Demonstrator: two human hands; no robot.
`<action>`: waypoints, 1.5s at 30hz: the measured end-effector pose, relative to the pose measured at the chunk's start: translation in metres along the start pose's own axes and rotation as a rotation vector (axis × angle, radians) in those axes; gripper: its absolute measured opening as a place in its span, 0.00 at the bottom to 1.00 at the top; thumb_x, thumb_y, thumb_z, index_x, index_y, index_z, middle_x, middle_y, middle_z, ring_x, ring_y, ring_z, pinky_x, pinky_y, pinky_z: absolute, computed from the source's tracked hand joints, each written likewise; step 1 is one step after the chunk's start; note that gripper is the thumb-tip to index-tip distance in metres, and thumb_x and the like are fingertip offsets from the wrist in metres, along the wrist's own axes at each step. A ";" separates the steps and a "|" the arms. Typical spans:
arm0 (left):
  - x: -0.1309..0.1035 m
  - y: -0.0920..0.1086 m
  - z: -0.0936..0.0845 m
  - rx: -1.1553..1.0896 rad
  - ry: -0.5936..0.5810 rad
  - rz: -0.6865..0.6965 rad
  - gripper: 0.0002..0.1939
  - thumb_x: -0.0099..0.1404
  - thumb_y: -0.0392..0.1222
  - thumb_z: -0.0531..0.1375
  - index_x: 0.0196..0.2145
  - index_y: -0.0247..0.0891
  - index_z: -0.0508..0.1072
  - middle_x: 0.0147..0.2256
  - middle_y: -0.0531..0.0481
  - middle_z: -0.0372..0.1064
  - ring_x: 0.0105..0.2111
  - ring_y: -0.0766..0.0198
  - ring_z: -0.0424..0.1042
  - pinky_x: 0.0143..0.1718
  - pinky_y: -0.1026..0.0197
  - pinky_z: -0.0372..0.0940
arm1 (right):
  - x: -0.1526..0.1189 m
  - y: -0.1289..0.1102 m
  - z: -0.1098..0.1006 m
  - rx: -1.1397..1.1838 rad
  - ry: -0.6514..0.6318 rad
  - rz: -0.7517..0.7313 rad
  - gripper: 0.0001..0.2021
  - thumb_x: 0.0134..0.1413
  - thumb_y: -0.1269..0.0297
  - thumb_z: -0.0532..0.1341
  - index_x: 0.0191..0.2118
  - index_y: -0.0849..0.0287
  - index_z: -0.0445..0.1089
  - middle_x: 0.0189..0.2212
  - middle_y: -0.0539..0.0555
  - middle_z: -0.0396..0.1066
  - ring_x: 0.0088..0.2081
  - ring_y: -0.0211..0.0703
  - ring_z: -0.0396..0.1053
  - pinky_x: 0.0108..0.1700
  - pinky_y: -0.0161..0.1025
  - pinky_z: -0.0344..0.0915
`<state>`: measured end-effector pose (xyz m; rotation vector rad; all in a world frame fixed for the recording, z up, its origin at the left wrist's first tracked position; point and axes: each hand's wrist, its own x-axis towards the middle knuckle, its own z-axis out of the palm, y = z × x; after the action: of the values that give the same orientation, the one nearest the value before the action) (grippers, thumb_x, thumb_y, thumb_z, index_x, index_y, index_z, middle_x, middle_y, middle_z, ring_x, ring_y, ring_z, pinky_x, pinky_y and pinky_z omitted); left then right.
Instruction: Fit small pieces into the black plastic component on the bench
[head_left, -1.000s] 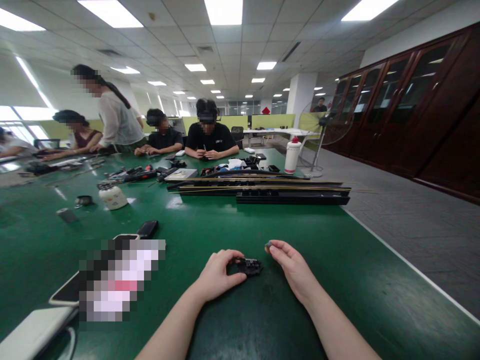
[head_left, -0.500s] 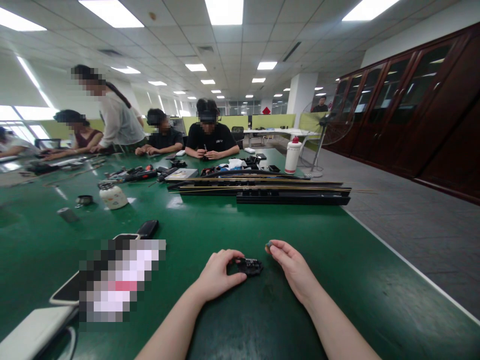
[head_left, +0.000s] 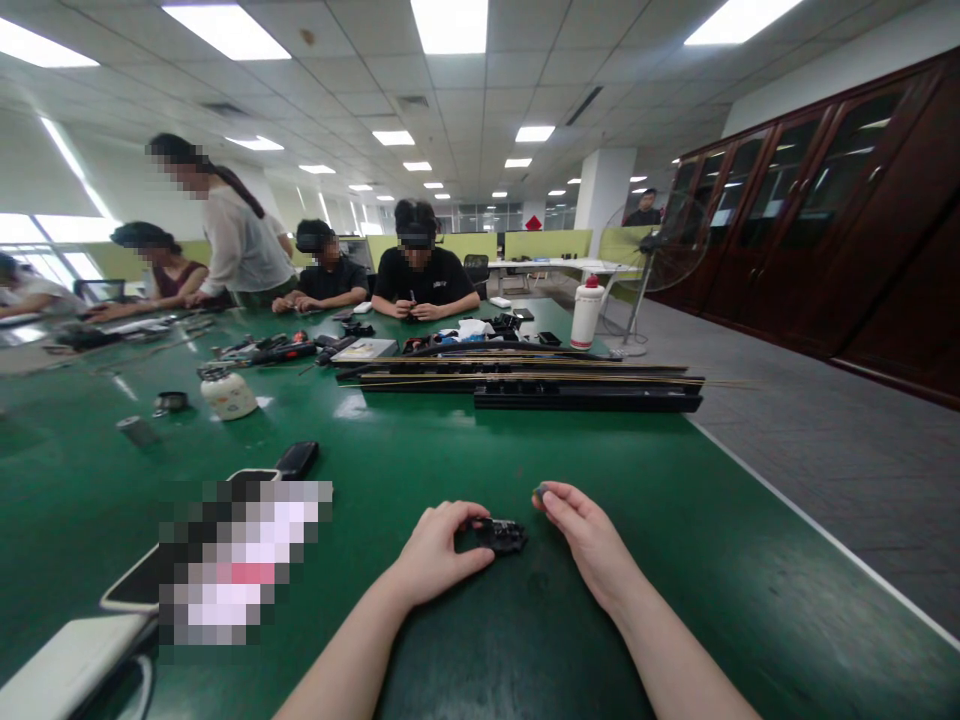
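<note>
A: How is the left hand (head_left: 435, 548) set?

B: In a loose C. Thumb and forefinger stand fairly wide apart and grip the left end of a small black part (head_left: 508, 537), the forefinger on its far side and the thumb on its near side.

A: And the right hand (head_left: 583, 530)?

B: Much narrower. Its thumb and forefinger are pinched together at the tips around a tiny greyish piece (head_left: 539, 492), which pokes out at their left.

A: Where does the black part lie, then?

B: Between the two hands, low over the green table (head_left: 450, 450). Its left end sits inside the left hand's grasp; its right end points toward the right hand, near those fingertips but apart from them. Whether it rests flat or is slightly lifted, I can't tell from this angle.

A: And the greyish piece against the black part?

B: Just beyond its right end and a little farther from the wearer, the two not touching.

A: Anything past the hands?

B: Long black bars (head_left: 589, 402) lying crosswise, well apart from both hands, and a white bottle (head_left: 586, 318) upright behind them.
</note>
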<state>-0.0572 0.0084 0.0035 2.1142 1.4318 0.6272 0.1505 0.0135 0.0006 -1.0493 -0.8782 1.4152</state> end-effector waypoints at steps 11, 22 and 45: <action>-0.001 0.002 -0.001 0.006 -0.007 -0.007 0.20 0.51 0.46 0.61 0.43 0.45 0.69 0.39 0.51 0.68 0.40 0.58 0.65 0.43 0.58 0.58 | -0.002 -0.003 0.003 0.006 0.024 0.000 0.18 0.33 0.56 0.70 0.34 0.58 0.72 0.33 0.53 0.75 0.41 0.45 0.70 0.49 0.41 0.60; -0.001 0.003 -0.002 -0.002 -0.003 -0.009 0.19 0.51 0.45 0.61 0.43 0.45 0.69 0.39 0.51 0.69 0.40 0.58 0.65 0.43 0.58 0.58 | -0.001 0.000 0.001 0.016 0.016 0.002 0.18 0.34 0.57 0.69 0.34 0.57 0.72 0.34 0.53 0.75 0.41 0.44 0.70 0.50 0.42 0.59; -0.001 0.004 -0.002 0.002 -0.008 -0.004 0.19 0.51 0.45 0.61 0.43 0.44 0.68 0.39 0.51 0.69 0.40 0.58 0.65 0.44 0.57 0.58 | -0.001 -0.001 0.001 0.008 0.016 -0.002 0.17 0.34 0.57 0.69 0.35 0.57 0.71 0.34 0.53 0.75 0.42 0.45 0.70 0.51 0.42 0.59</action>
<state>-0.0563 0.0066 0.0075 2.1129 1.4318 0.6151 0.1495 0.0131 0.0021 -1.0519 -0.8605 1.4059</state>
